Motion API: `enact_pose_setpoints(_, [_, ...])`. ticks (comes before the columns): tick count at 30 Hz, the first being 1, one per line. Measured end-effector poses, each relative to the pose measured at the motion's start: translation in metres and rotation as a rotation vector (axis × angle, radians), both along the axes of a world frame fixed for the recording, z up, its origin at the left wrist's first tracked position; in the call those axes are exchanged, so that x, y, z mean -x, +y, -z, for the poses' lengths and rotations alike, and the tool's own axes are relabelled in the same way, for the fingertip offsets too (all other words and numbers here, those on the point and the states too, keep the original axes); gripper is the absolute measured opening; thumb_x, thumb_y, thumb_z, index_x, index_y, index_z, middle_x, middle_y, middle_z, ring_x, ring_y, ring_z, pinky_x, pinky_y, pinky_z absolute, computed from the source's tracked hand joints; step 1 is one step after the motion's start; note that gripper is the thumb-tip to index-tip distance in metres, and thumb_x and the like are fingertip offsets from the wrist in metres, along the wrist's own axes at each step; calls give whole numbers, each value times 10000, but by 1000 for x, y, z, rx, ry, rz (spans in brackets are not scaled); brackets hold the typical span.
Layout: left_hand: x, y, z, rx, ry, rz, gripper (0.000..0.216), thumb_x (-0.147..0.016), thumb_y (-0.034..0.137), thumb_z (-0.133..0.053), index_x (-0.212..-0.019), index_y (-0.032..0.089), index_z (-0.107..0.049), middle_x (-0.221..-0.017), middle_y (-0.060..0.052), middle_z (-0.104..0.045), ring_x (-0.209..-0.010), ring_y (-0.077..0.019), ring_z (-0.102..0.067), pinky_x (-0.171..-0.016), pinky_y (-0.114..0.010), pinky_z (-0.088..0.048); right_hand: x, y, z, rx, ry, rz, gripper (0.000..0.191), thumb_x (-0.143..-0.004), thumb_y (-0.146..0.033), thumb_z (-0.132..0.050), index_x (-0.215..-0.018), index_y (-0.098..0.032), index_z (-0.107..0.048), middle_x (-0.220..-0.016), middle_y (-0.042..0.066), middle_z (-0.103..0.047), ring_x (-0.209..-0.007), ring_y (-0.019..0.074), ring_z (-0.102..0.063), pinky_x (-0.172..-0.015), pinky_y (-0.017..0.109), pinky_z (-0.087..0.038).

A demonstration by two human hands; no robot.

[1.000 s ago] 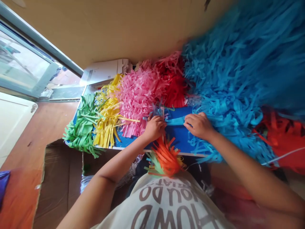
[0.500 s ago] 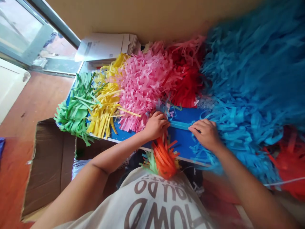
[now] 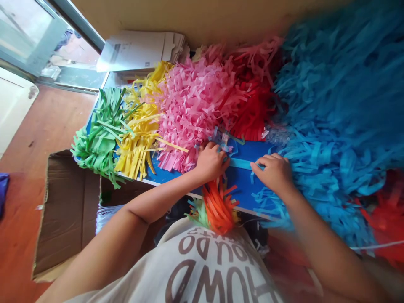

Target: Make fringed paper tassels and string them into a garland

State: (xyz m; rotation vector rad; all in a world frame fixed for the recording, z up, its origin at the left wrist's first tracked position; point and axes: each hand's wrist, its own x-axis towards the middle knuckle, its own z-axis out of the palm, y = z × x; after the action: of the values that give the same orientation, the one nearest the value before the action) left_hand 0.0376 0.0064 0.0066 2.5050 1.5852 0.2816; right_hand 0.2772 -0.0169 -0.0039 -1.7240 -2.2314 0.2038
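Note:
My left hand (image 3: pixel 212 162) is closed on the rolled, fringed end of a light blue paper strip (image 3: pixel 240 163) that lies across a dark blue board (image 3: pixel 243 185). My right hand (image 3: pixel 274 171) pinches the same strip a little to the right, beside a big heap of blue fringed paper (image 3: pixel 334 109). The strip runs taut between both hands. An orange and green fringed bundle (image 3: pixel 216 208) sits against my chest at the board's near edge.
Fringed paper tufts cover the board's far side: green (image 3: pixel 101 136), yellow (image 3: pixel 142 126), pink (image 3: pixel 192 105), red (image 3: pixel 249 109). An open cardboard box (image 3: pixel 67 210) stands on the floor at lower left. Flat white cartons (image 3: pixel 139 50) lie by the wall. Red-orange fringes (image 3: pixel 388 223) at right.
The view has shifted down and left. Both hands have stayed on the blue strip, with the left hand working slightly further onto its fringed end.

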Motion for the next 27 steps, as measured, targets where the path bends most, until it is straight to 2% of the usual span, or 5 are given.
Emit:
enact_pose_setpoints(3, [0,0,-3,-19,-12,-11,216,-895,394,-618,-973,203,-681,-964,-94,-672,-1022,-297,-551,-883,-471,-420,-2,0,-8,-18,21,52,115,-828,-302,-641,-764,-212,-609,-842,56,-681,-809,235,-573,-699,349,-297])
enact_pose_setpoints(6, [3,1,-3,-78,-21,187,155,-948,316,-554,-973,252,-692,-1006,-61,-688,-1105,-278,-542,-978,-500,-375,3,-6,-25,-172,4,50,123,-805,-195,-634,-927,-206,-622,-1075,94,-691,-970,270,-587,-858,402,-325])
enact_pose_setpoints(11, [5,1,-9,-168,3,411,203,-940,204,-515,-876,246,-704,-903,-15,-706,-1153,-244,-544,-1167,-542,-241,26,-17,-37,-235,-171,-361,141,-903,-159,-527,-894,-205,-661,-963,65,-714,-951,235,-568,-987,434,-246])
enact_pose_setpoints(15, [4,1,-17,-161,15,429,182,-911,272,-544,-867,237,-717,-873,-23,-708,-1172,-266,-548,-1218,-601,-149,35,-5,-29,-222,-270,-423,241,-928,-141,-475,-776,-185,-657,-764,50,-660,-761,197,-504,-863,391,-258])
enact_pose_setpoints(27, [0,4,-8,-171,5,334,232,-853,358,-588,-967,222,-738,-915,-65,-726,-1127,-281,-559,-1207,-626,-127,33,15,-28,-205,-151,-359,110,-864,-203,-595,-819,-184,-693,-841,53,-716,-820,204,-555,-815,375,-251])
